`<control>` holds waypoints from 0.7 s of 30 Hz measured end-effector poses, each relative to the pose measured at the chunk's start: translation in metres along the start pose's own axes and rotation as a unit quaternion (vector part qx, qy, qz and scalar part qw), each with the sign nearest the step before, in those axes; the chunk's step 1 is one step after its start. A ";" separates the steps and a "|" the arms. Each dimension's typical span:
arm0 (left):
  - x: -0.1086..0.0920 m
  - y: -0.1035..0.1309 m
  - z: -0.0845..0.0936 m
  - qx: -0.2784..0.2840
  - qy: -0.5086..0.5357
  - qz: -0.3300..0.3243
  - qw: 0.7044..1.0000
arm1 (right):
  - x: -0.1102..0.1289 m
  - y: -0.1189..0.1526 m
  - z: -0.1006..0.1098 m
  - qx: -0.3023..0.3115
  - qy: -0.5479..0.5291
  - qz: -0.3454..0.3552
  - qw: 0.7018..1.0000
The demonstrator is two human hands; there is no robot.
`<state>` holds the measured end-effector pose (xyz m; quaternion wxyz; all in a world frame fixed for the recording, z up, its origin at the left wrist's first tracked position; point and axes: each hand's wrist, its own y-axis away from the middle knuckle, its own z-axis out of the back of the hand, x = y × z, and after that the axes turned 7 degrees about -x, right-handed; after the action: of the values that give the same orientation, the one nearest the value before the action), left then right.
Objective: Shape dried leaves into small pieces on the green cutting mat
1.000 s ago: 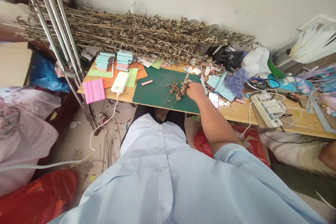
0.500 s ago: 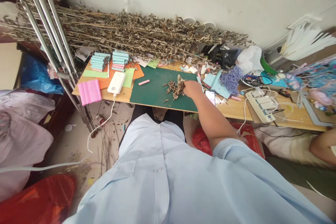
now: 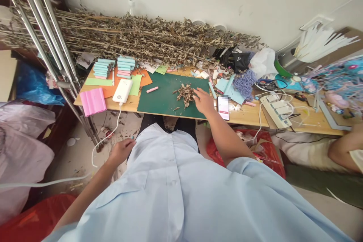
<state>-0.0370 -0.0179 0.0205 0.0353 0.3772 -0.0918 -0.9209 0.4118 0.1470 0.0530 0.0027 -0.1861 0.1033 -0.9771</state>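
On the green mat (image 3: pixel 159 102) lies a loose heap of dry brown leaves (image 3: pixel 185 95). My right hand (image 3: pixel 202 101) is at the heap's right edge, fingers apart and holding nothing. Left of the heap, a pink paper roll (image 3: pixel 152 89) rests on the mat. My left hand (image 3: pixel 123 149) is low beside my shirt, below the table edge, its fingers curled; whether something is inside them I cannot make out. A phone (image 3: pixel 223 107) with a lit screen lies right of my right hand.
Bundles of dried stalks (image 3: pixel 136 34) line the wall. Blue rolls (image 3: pixel 124 65), a white power bank (image 3: pixel 122 90) and pink paper (image 3: pixel 93 101) sit left; purple yarn (image 3: pixel 244 85) and a power strip (image 3: pixel 275 111) right. Crutches (image 3: pixel 48 26) stand left. A person's arm (image 3: pixel 344 149) shows far right.
My right hand has opened and let go of the leaves, which now lie on the mat. My left hand has come into view at the lower left.
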 end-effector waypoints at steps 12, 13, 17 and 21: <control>-0.201 -0.175 -0.101 -0.011 -0.026 -0.438 0.899 | 0.019 0.030 -0.030 -0.015 -0.034 0.050 0.998; -0.208 -0.188 -0.106 -0.005 -0.055 -0.431 0.901 | 0.017 0.033 -0.028 -0.022 -0.038 0.045 0.998; -0.213 -0.222 -0.119 0.029 -0.113 -0.402 0.908 | 0.006 0.044 -0.024 -0.026 -0.048 0.028 0.998; -0.206 -0.230 -0.120 0.031 -0.119 -0.393 0.911 | -0.007 0.050 -0.024 -0.012 -0.037 0.010 0.999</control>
<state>0.1947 0.2181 0.0332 -0.3529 0.2715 0.0318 -0.8948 0.4078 0.1036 0.0186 0.0145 -0.2209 0.1172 -0.9681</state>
